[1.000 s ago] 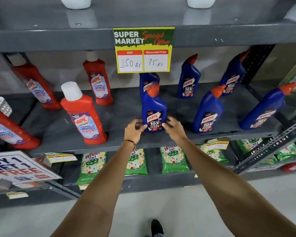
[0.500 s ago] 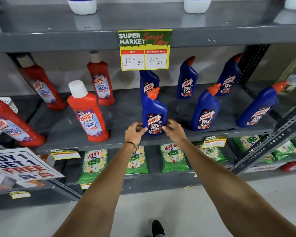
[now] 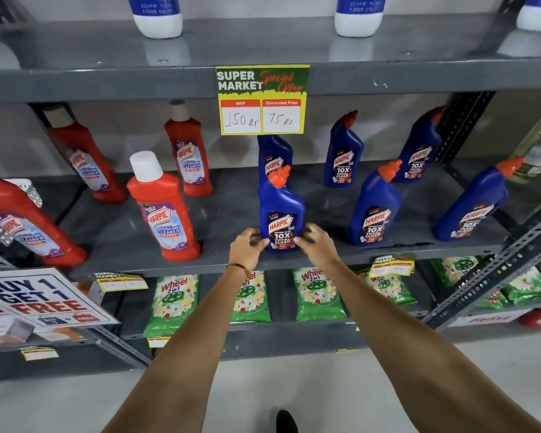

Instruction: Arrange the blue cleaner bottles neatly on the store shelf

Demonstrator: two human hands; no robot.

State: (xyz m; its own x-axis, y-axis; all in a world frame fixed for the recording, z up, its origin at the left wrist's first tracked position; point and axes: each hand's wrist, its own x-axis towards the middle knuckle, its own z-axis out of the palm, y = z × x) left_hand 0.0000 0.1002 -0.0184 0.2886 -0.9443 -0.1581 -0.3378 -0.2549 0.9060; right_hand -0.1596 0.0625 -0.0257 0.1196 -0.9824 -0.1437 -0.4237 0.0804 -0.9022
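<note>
Now fingertips (image 3: 264,242) of the left hand (image 3: 246,249) and those of the right hand (image 3: 317,243) are curling around the base of the front blue bottle (image 3: 281,210), grasping it from either side as it is standing upright near the front edge of the grey metal shelf (image 3: 225,220). It is wearing an orange angled cap and a dark Harpic label facing forward. Behind this bottle another blue bottle (image 3: 274,157) is standing under the yellow offer sign (image 3: 262,100); to its right more blue bottles (image 3: 375,204) are sitting in two loose rows. Left of it red bathroom cleaner bottles (image 3: 163,207) are standing. Below it green detergent packets (image 3: 172,300) are lying on a lower shelf, above a pale floor.
</note>
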